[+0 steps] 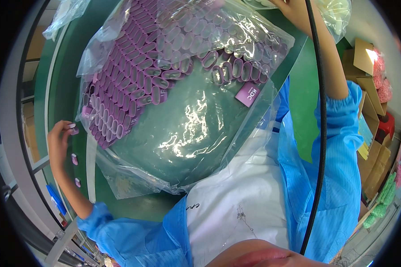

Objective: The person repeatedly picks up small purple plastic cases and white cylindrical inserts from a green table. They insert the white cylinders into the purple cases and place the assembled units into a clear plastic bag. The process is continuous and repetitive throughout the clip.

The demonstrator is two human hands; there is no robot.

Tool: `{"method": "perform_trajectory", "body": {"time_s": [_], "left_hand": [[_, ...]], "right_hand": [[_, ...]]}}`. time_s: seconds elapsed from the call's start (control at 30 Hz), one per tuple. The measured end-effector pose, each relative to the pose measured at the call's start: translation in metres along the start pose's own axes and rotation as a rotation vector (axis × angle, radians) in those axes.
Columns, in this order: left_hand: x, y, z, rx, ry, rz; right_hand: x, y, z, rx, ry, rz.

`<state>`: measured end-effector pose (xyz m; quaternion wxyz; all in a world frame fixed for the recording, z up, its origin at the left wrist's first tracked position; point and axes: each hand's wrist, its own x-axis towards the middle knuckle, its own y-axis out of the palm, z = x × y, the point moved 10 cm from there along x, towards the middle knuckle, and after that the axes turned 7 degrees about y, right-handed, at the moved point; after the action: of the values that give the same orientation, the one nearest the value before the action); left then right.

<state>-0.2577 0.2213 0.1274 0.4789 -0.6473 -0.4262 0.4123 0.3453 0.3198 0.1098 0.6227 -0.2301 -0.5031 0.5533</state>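
At the left side of the green table, my left hand (59,140) has its fingertips closed on a small purple plastic piece (75,131). Two similar purple pieces (74,159) lie on the table strip below that hand. Beside it, a large clear plastic bag (182,147) spreads across the table, with many purple oval shells (120,89) packed in rows in and under its film. My right hand (298,15) reaches to the top edge, close to a clear bag of pale pieces (336,15). The picture's edge cuts off its fingertips, so any hold there is hidden.
A black cable (318,133) hangs down in front of my right arm. Open cardboard boxes (365,58) stand at the right, with red and green bagged goods beside them. A crumpled clear bag (67,15) lies at the upper left. A grey metal frame runs along the left.
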Motion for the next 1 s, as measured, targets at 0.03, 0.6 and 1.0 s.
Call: {"method": "perform_trajectory", "body": {"time_s": [0.03, 0.6, 1.0], "left_hand": [[-0.005, 0.014, 0.055, -0.045, -0.034, 0.061], [0.054, 0.069, -0.317, -0.251, 0.585, -0.518], [0.058, 0.081, -0.374, -0.124, 0.929, -0.378]], "right_hand": [[0.013, 0.019, -0.006, -0.022, 0.005, 0.046], [0.031, 0.075, -0.006, -0.166, 0.199, 0.129], [0.025, 0.069, -0.007, -0.116, 0.043, 0.052]]}}
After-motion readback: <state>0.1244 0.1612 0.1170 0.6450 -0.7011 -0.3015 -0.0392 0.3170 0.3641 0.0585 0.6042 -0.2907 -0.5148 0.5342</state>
